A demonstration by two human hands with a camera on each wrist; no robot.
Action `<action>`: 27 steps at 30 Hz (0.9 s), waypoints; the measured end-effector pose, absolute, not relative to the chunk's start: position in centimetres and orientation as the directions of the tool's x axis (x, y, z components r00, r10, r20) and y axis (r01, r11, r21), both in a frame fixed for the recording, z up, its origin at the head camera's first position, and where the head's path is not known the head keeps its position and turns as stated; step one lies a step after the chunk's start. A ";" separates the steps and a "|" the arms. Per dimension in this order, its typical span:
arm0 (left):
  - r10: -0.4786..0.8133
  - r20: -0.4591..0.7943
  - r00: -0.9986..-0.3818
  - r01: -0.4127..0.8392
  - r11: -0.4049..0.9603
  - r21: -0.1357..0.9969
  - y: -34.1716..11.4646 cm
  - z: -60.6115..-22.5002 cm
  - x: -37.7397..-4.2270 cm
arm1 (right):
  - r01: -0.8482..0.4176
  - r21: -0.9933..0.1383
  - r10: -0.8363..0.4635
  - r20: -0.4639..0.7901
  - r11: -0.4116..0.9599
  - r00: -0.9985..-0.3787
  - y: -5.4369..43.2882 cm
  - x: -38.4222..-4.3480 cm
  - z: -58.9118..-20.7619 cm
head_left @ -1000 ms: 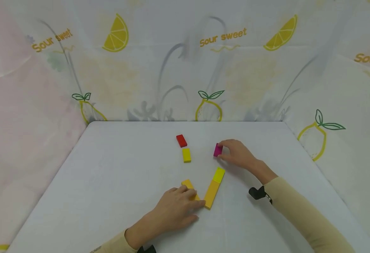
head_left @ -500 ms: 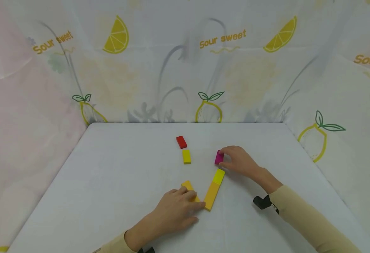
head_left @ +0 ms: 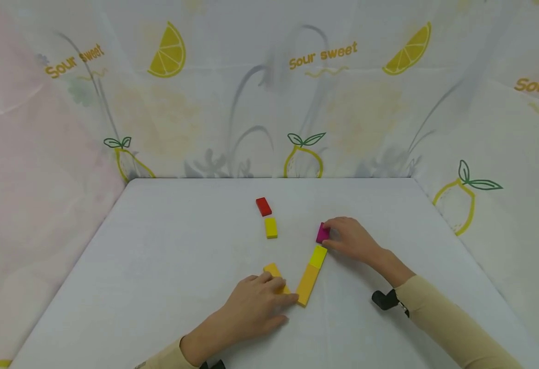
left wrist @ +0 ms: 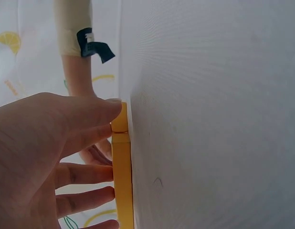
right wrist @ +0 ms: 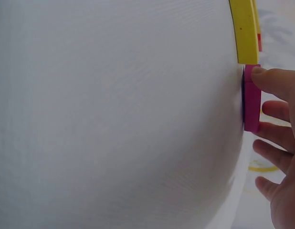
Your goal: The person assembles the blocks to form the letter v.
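Note:
My right hand point(head_left: 352, 240) pinches a magenta block point(head_left: 322, 233) between thumb and fingers, flat on the table. In the right wrist view, the block's near end lies close to the end of a yellow block point(right wrist: 245, 38); whether they touch is hard to tell. That yellow block meets a right orange block point(head_left: 307, 286) end to end in the head view, making a slanted line. My left hand point(head_left: 251, 305) rests its outstretched fingers on a left orange block point(head_left: 272, 269), partly hidden under them. Its fingertips also reach the lower end of the right orange block.
Farther back on the white table point(head_left: 159, 246) lie a red block point(head_left: 264, 206) and another yellow block point(head_left: 271, 228), close to each other. A cloth backdrop point(head_left: 232, 102) with lemon prints rises behind the table's far edge.
My right hand has drawn the magenta block towards me and slightly right, up to the far end of the yellow block. My left hand has stayed in place.

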State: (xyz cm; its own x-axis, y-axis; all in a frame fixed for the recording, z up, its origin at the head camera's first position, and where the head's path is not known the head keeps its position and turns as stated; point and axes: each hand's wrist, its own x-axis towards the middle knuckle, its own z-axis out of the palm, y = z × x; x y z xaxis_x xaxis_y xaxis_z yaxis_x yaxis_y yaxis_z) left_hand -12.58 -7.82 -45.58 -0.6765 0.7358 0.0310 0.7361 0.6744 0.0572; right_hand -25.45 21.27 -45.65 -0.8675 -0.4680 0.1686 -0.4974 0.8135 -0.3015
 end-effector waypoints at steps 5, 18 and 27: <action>0.737 0.046 -0.675 0.738 0.673 0.052 -7.8 -45.7 -12.5 | -0.484 -0.310 -0.458 0.160 0.818 -0.875 21.4 -25.3 -45.9; 0.737 0.051 -0.674 0.739 0.672 0.044 -7.8 -45.7 -12.6 | -0.491 -0.298 -0.459 0.177 0.818 -0.871 21.6 -25.1 -46.1; 0.737 0.039 -0.675 0.738 0.673 0.052 -7.8 -45.5 -12.6 | -0.491 -0.331 -0.463 0.166 0.806 -0.871 21.7 -24.9 -46.0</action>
